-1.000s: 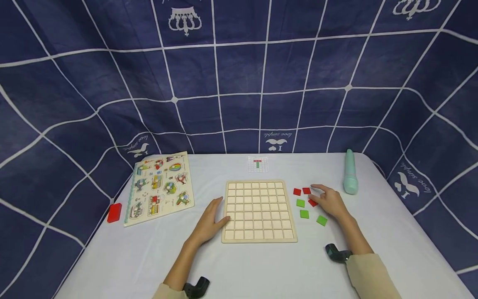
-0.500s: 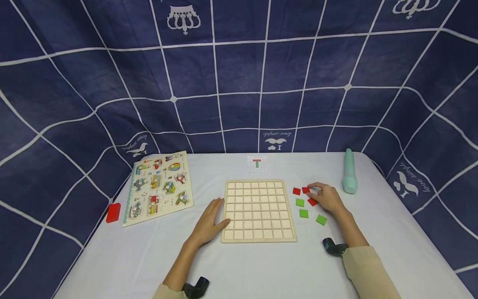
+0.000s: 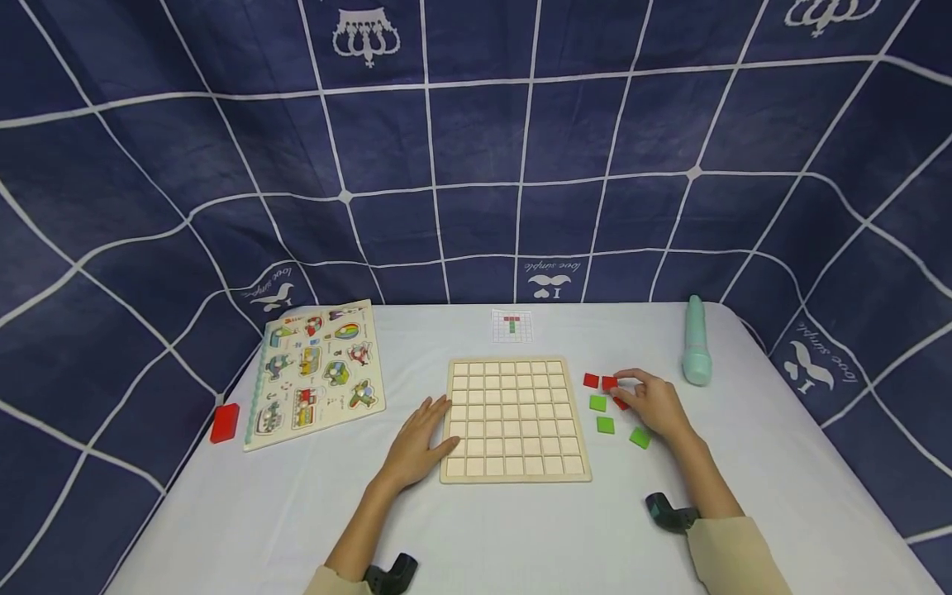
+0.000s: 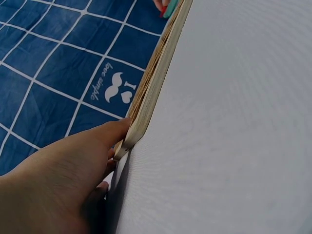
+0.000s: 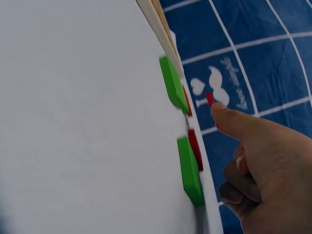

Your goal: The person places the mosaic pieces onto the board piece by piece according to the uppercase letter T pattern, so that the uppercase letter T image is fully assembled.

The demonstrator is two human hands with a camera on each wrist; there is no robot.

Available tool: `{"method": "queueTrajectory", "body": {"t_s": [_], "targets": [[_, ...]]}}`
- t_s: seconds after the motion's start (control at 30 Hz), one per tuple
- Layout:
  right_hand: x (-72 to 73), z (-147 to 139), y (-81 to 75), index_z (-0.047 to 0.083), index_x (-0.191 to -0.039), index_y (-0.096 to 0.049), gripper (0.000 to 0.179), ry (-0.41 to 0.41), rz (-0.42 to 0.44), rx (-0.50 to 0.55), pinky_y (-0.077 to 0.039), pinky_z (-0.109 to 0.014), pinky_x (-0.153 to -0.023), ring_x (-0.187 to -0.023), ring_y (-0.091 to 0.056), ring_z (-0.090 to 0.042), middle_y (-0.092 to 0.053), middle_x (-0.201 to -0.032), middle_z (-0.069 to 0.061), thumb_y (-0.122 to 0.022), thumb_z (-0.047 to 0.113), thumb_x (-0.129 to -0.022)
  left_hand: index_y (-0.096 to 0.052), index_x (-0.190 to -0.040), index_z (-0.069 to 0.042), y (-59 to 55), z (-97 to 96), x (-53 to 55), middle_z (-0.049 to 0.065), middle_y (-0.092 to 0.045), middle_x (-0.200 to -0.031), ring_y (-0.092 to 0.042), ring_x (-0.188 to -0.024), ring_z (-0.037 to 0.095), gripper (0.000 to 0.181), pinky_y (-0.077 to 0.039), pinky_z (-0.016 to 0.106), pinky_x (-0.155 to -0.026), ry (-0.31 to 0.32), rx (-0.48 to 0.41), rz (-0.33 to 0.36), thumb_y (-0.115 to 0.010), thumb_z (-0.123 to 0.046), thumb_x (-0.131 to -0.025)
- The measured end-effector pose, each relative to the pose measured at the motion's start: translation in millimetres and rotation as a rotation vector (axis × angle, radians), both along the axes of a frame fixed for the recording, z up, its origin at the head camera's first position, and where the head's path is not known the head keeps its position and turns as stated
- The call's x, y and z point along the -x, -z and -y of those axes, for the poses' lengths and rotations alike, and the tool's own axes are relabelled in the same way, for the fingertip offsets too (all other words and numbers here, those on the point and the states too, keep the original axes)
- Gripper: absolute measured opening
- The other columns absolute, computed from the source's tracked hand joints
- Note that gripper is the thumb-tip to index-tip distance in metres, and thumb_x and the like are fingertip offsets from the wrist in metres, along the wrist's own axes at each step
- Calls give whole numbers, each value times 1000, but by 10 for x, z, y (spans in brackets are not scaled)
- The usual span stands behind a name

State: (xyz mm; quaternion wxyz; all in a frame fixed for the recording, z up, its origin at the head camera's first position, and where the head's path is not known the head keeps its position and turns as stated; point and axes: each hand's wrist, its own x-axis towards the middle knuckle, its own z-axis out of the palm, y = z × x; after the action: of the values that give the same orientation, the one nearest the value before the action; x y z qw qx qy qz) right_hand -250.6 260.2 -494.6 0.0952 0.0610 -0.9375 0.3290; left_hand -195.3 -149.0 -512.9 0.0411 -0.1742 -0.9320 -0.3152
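My right hand (image 3: 658,405) pinches a red square tile (image 3: 610,383) between thumb and forefinger. In the right wrist view this tile (image 5: 209,99) shows raised above the table at the thumb tip. A second red tile (image 3: 621,403) lies partly hidden under the hand, and a third red tile (image 3: 591,380) lies just to the left. Green tiles (image 3: 606,425) are spread nearby. My left hand (image 3: 416,446) rests against the left side of a wooden grid board (image 3: 513,478), fingers extended, thumb at the frame. The left wrist view shows the thumb touching the board's edge (image 4: 155,92).
Behind the board lies a small printed grid card (image 3: 502,337) with a red and green T pattern. A picture puzzle board (image 3: 327,434) and a red block (image 3: 226,423) are at the left. A mint green bottle-like object (image 3: 697,347) lies at the back right. A blue curtain surrounds the table.
My right hand has closed its thumb and forefinger on the far red tile and drawn it slightly up and toward me. The left hand stays by the board, nearly still.
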Motion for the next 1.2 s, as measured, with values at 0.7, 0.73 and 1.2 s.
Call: {"method": "queueTrajectory", "body": {"t_s": [0.7, 0.73, 1.2], "targets": [[-180, 999, 59, 12, -104, -68, 33, -146, -123, 16, -22, -21, -37, -42, -24, -4, -32, -47, 9, -72, 35, -80, -38, -141, -9, -5, 12, 26, 7, -33, -147, -18, -138, 29, 64, -15, 50, -109, 2, -16, -8, -58, -39, -89], [-171, 1030, 72, 12, -104, -68, 33, -144, -131, 14, -22, -20, -36, -41, -23, -4, -32, -46, 9, -72, 34, -80, -38, -141, -9, -4, 8, 26, 7, -33, -147, -18, -138, 30, 64, -15, 50, -109, 4, -19, -9, -58, -39, -89], [148, 1271, 155, 11, -106, -69, 32, -72, -158, 51, -23, -23, -38, -43, -26, -7, -32, -46, 8, -71, 31, -82, -41, -139, -7, 28, 18, -1, 9, -37, -144, -23, -135, 34, 63, -19, 53, -107, 15, -18, -50, -59, -38, -88]]}}
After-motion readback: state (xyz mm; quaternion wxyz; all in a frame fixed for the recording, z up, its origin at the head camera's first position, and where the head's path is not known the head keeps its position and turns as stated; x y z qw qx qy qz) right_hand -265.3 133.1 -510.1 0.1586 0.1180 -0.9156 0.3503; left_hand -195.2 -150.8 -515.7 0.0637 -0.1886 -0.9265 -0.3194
